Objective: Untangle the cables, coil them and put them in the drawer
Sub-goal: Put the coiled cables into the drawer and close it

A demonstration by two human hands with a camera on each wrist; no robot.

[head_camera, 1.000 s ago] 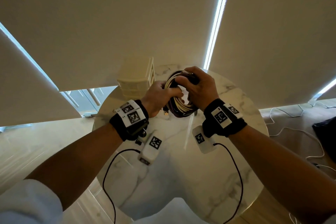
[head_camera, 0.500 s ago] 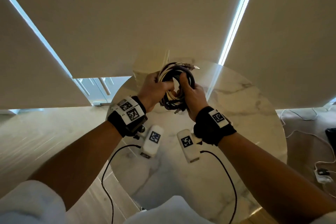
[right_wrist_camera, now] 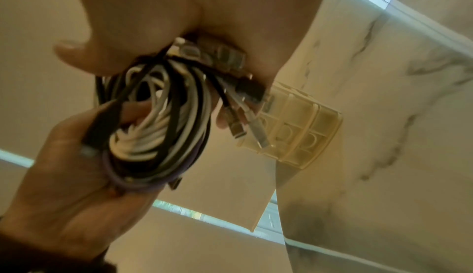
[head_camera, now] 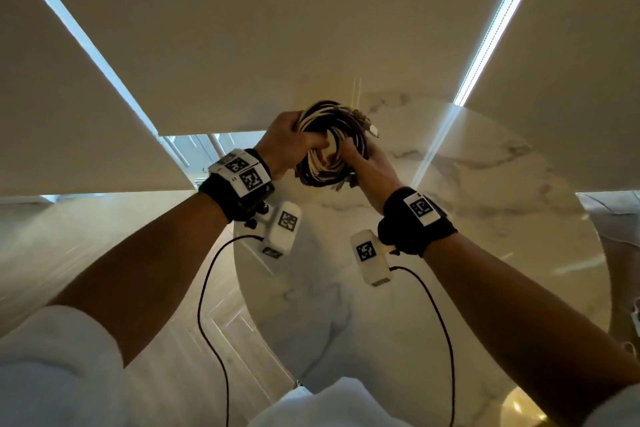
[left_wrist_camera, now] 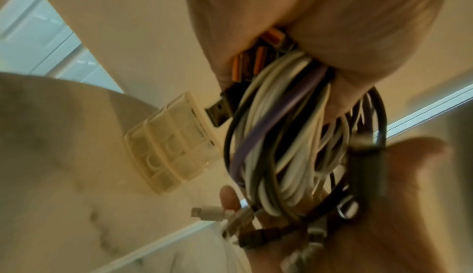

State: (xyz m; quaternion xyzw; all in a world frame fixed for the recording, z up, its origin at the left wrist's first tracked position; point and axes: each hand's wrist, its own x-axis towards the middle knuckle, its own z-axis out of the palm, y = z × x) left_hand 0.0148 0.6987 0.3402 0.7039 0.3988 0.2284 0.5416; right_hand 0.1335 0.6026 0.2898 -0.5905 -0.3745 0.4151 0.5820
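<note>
A: Logging the hands. What are they doing?

B: Both are gripping one cable bundle [head_camera: 329,146], held up in the air above the tabletop [head_camera: 450,253]. The left hand [head_camera: 291,142] is curling its fingers round the bundle's left side; the right hand [head_camera: 370,170] is clasping the lower right side, thumb through the loop.

A: Makeup of the bundle?

B: White, black and purple cables are lying coiled together. Several plug ends are sticking out loose near the right hand's fingers [right_wrist_camera: 222,119], and a black USB plug [left_wrist_camera: 220,109] is poking out beside the left hand.

A: Drawer?

B: A small cream drawer unit [right_wrist_camera: 294,133] is standing on the tabletop beyond the hands, apart from the bundle. Whether a drawer is open, I cannot tell.
</note>
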